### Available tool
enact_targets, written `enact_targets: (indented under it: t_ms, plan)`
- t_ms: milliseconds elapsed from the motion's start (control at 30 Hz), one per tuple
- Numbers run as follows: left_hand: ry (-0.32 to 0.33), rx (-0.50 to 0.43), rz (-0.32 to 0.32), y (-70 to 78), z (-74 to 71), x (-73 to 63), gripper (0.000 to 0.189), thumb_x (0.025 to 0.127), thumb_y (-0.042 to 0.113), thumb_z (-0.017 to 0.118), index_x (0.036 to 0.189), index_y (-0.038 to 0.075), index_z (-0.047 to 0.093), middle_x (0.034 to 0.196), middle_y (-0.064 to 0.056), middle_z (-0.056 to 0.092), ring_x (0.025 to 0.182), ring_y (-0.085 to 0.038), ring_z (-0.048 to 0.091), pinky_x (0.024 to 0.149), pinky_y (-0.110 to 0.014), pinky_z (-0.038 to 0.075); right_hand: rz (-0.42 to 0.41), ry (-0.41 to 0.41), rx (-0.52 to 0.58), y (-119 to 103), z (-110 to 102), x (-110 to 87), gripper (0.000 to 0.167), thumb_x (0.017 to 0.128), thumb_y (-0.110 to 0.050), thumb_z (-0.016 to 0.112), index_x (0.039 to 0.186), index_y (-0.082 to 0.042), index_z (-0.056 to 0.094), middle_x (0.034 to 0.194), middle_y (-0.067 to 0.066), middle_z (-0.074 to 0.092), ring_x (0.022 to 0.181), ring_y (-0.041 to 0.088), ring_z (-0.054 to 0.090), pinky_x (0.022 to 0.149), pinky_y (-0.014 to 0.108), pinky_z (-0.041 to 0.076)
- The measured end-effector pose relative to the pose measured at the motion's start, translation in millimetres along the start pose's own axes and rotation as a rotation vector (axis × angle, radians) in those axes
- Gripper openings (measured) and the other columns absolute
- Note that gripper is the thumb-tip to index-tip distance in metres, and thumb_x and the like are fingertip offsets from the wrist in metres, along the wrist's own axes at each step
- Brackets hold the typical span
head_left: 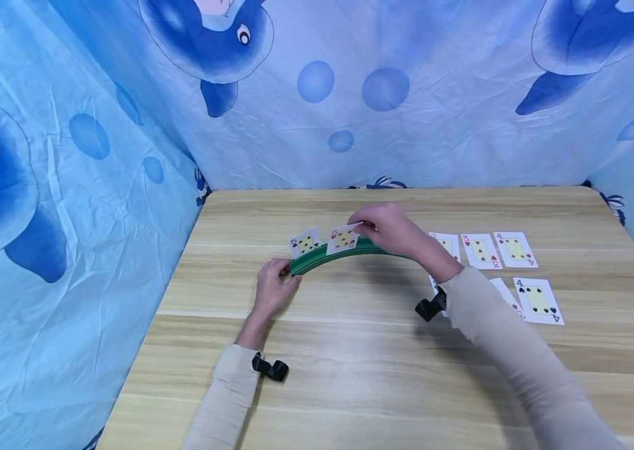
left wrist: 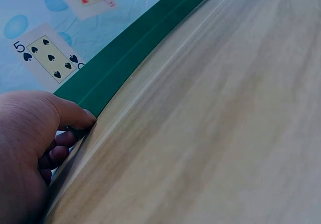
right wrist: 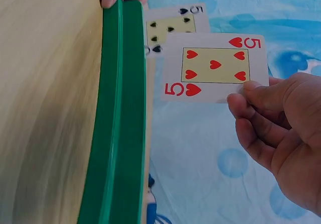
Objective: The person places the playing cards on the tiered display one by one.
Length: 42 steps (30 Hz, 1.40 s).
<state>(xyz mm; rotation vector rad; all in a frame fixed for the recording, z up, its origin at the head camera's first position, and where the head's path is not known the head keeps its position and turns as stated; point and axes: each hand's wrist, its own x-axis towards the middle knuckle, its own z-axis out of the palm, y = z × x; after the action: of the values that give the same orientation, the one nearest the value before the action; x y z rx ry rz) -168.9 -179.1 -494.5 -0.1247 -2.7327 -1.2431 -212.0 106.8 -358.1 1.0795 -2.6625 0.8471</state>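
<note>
A curved green card holder [head_left: 322, 255] stands on the wooden table. My left hand [head_left: 275, 288] grips its left end, with the thumb at the front side in the left wrist view. The five of spades [head_left: 304, 242] stands upright in the holder near that end. Between thumb and fingers, my right hand [right wrist: 281, 128] pinches the five of hearts [right wrist: 214, 66] by one corner. In the head view this card is just above the holder, right of the five of spades; whether its lower edge touches the slot I cannot tell.
Face-up cards lie at the right in two rows. The three of hearts [head_left: 481, 251] and four of diamonds [head_left: 515, 249] are in the back row, the four of spades [head_left: 539, 301] in front. My right forearm partly covers others. A blue patterned curtain [head_left: 350, 144] surrounds the table [head_left: 339, 375].
</note>
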Motion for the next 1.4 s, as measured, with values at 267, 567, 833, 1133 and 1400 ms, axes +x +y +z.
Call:
enact_targets:
  t_ms: [267, 567, 833, 1133, 1400]
  plan:
    - [0.008, 0.010, 0.017, 2.1, -0.1, -0.1, 0.032, 0.080, 0.012, 0.077, 0.109, 0.000, 0.071, 0.106, -0.016, 0.068, 0.099, -0.033, 0.058, 0.101, -0.051, 0.039, -0.043, -0.052, 0.011, -11.9, 24.8, 18.1, 0.019, 0.095, -0.005, 0.065, 0.112, -0.003, 0.074, 0.109, 0.013, 0.076, 0.098, 0.025, 0.073, 0.082, 0.039, 0.060]
    - [0.004, 0.005, 0.025, 4.2, -1.6, 0.5, 0.029, 0.080, 0.011, 0.077, 0.106, 0.000, 0.071, 0.104, -0.015, 0.068, 0.096, -0.030, 0.058, 0.095, -0.046, 0.040, -0.046, -0.080, 0.003, -26.4, 49.4, 31.1, 0.022, 0.096, -0.007, 0.063, 0.115, -0.006, 0.073, 0.112, 0.013, 0.075, 0.102, 0.024, 0.073, 0.082, 0.035, 0.061]
    - [-0.002, 0.005, 0.019, 3.7, -1.5, 0.1, 0.029, 0.080, 0.012, 0.078, 0.106, 0.002, 0.070, 0.106, -0.015, 0.068, 0.098, -0.030, 0.058, 0.100, -0.049, 0.039, -0.057, -0.076, 0.000, -26.4, 67.4, 33.8, 0.019, 0.096, -0.006, 0.063, 0.112, -0.007, 0.073, 0.117, 0.013, 0.074, 0.108, 0.025, 0.072, 0.086, 0.035, 0.061]
    - [-0.003, 0.003, 0.010, 3.4, -2.3, 1.0, 0.027, 0.081, 0.012, 0.077, 0.105, 0.002, 0.070, 0.105, -0.015, 0.067, 0.098, -0.032, 0.058, 0.106, -0.053, 0.036, -0.016, -0.108, -0.017, -25.1, 74.5, 35.4, 0.018, 0.096, -0.006, 0.063, 0.111, -0.007, 0.074, 0.117, 0.012, 0.074, 0.111, 0.025, 0.071, 0.089, 0.036, 0.060]
    - [-0.006, 0.005, 0.005, 2.7, -2.1, 0.1, 0.029, 0.081, 0.013, 0.077, 0.107, 0.002, 0.070, 0.105, -0.015, 0.067, 0.097, -0.030, 0.057, 0.106, -0.052, 0.037, 0.007, -0.135, 0.007, -21.7, 79.9, 35.5, 0.019, 0.097, -0.007, 0.062, 0.113, -0.007, 0.073, 0.118, 0.013, 0.074, 0.111, 0.026, 0.071, 0.088, 0.036, 0.060]
